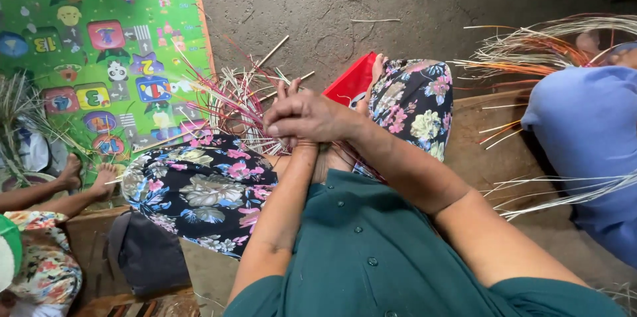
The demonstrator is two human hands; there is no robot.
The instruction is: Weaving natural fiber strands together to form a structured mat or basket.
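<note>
Right hand [306, 118] at frame centre covers the left hand [289, 95], both closed on a half-hidden woven reed piece [237, 101]; individual finger grips unreadable.

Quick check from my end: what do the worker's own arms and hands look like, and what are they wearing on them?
Both arms are bare from above the elbow down. Short dark teal sleeves of a buttoned shirt end at the upper arms. The right hand and left hand are bare: no gloves, and no rings, watch or bracelets visible.
</note>
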